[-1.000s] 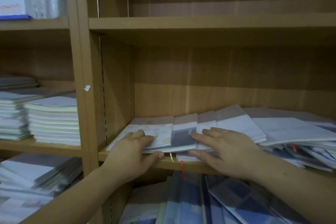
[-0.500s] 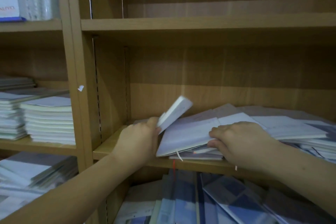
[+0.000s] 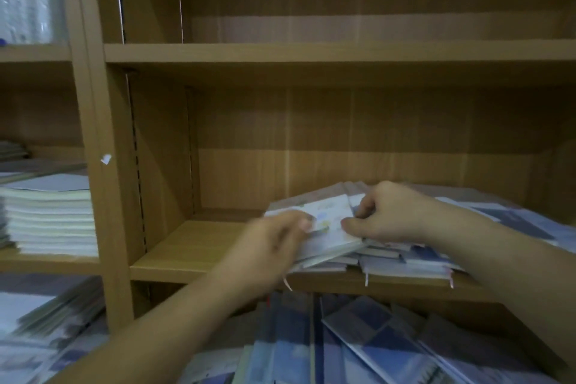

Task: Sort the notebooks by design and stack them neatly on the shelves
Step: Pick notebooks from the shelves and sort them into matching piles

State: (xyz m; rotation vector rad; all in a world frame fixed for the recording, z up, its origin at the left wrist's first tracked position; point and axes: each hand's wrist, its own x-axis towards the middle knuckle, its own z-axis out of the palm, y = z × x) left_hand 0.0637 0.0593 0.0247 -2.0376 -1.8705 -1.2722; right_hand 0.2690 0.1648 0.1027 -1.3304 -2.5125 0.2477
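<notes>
A loose pile of notebooks [image 3: 417, 262] lies on the middle wooden shelf [image 3: 187, 256], spreading to the right. On top is a pale notebook with small pastel marks [image 3: 327, 221], tilted up at its left edge. My left hand [image 3: 271, 246], blurred by motion, grips its left edge with thumb on the cover. My right hand [image 3: 389, 215] pinches its right side, fingers curled over the pile. Ribbon bookmarks hang over the shelf edge.
A neat stack of white notebooks [image 3: 50, 215] sits in the left bay. Below the middle shelf lie several blue-covered notebooks [image 3: 358, 340] in disorder, and more at the lower left [image 3: 46, 321]. The upper shelf [image 3: 311, 53] and the middle shelf's left part show bare wood.
The small stack my left hand had lifted upright is back down on the pile. Both hands have closed in on the top pale notebook, and the camera has moved nearer.
</notes>
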